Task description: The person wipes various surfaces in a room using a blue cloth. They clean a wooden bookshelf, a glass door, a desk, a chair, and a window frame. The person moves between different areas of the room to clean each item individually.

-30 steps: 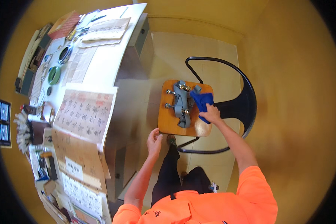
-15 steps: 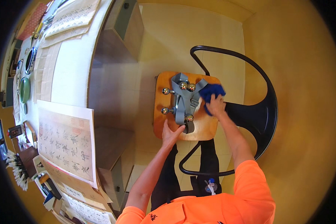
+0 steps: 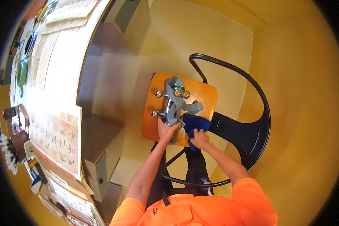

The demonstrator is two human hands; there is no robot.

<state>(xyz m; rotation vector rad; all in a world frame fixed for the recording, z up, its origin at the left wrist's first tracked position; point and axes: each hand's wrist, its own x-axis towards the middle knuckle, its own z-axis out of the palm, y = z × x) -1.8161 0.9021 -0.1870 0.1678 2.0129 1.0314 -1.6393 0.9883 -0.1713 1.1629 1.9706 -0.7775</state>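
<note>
Blue cloth [image 3: 196, 122] at the wooden chair seat's [image 3: 206, 88] near right corner, and the right hand [image 3: 199, 139] is clamped on it! The left hand [image 3: 166, 131] spans the near end of the ball-tipped chrome device [image 3: 168, 105], under a grey strap [image 3: 194, 107]; whether it grips, one cannot tell.
</note>
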